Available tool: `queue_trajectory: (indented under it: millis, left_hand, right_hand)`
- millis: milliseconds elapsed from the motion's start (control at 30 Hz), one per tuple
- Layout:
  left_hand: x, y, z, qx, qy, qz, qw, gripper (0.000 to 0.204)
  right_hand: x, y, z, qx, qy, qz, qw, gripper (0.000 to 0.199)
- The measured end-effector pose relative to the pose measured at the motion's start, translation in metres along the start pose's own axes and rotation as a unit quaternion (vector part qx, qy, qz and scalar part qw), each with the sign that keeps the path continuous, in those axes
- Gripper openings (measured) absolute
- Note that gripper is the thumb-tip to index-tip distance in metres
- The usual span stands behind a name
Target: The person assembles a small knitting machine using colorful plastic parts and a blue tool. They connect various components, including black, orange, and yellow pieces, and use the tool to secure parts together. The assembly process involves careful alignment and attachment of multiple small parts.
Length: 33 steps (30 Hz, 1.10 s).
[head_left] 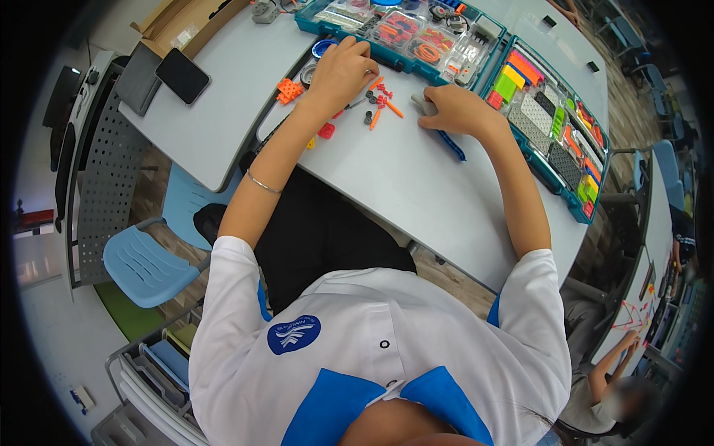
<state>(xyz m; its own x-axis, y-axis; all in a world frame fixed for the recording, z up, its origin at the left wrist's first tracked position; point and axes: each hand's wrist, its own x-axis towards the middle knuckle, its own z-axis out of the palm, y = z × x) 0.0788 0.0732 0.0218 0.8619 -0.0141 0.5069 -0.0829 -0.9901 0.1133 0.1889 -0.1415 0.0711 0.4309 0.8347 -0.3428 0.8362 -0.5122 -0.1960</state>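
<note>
My left hand (pixel 343 70) is over the white table, its fingers curled in a pinch beside a pile of small building parts. What lies between those fingertips is too small to make out. Several orange pegs (pixel 375 117), red connectors and small dark grey pieces lie just right of it. My right hand (pixel 461 110) grips a light grey building piece (pixel 425 104) between thumb and fingers. A dark blue beam (pixel 451 146) sticks out below that hand; whether it joins the grey piece is hidden.
An open teal parts case (pixel 398 63) stands at the far edge, its second half (pixel 554 167) to the right, full of coloured bricks. Orange bricks (pixel 289 91) and a blue wheel (pixel 324 47) lie left. A phone (pixel 183 76) rests on the left table; a blue chair (pixel 152 266) stands below it.
</note>
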Motion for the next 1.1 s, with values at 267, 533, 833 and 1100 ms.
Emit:
queue_trajectory:
  millis: [267, 533, 833, 1100]
  left_hand:
    - [-0.003, -0.001, 0.002, 0.041, -0.015, 0.014, 0.999, 0.009]
    - [-0.010, 0.018, -0.013, -0.093, -0.023, -0.006, 0.995, 0.010]
    - [-0.039, 0.031, -0.025, -0.147, 0.116, -0.136, 0.973, 0.015]
    - [-0.119, 0.055, -0.068, -0.051, 0.173, -0.284, 0.942, 0.028]
  right_hand:
    - [-0.005, -0.006, 0.000, 0.006, 0.004, 0.010, 1.000, 0.044]
    - [-0.008, -0.005, 0.013, -0.023, 0.074, -0.020, 0.997, 0.039]
    - [-0.014, -0.022, 0.016, -0.060, 0.168, -0.040, 0.983, 0.037]
    - [-0.001, -0.060, 0.066, 0.013, 0.367, -0.314, 0.875, 0.028]
